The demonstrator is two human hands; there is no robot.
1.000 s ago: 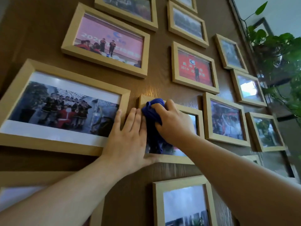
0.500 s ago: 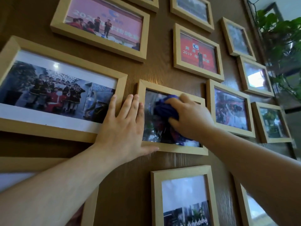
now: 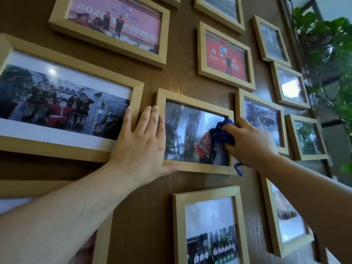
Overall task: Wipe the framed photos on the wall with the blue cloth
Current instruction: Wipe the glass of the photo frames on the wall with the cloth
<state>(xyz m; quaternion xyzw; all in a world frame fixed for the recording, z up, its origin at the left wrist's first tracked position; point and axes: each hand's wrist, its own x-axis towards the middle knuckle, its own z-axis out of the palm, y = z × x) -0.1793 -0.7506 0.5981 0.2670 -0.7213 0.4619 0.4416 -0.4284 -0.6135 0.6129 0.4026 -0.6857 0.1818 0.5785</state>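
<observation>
Several light wooden framed photos hang on a brown wood-grain wall. The middle framed photo (image 3: pixel 190 103) is the one under my hands. My right hand (image 3: pixel 247 141) is bunched around the blue cloth (image 3: pixel 222 133) and presses it against the glass at the frame's right end; a strand of cloth (image 3: pixel 239 169) hangs below the lower right corner. My left hand (image 3: pixel 141 145) lies flat with fingers spread on the frame's left edge, thumb under its bottom rail, fingertips reaching the large framed photo (image 3: pixel 62 103) to the left.
More frames surround it: a pink photo (image 3: pixel 114 21) above left, a red photo (image 3: pixel 225 56) above, one (image 3: pixel 206 227) below, several on the right (image 3: pixel 262 121). A leafy green plant (image 3: pixel 331 54) stands at the right edge, beside the wall.
My right hand has slid the blue cloth across the glass from the frame's left part to its right end. My left hand has stayed flat on the left edge.
</observation>
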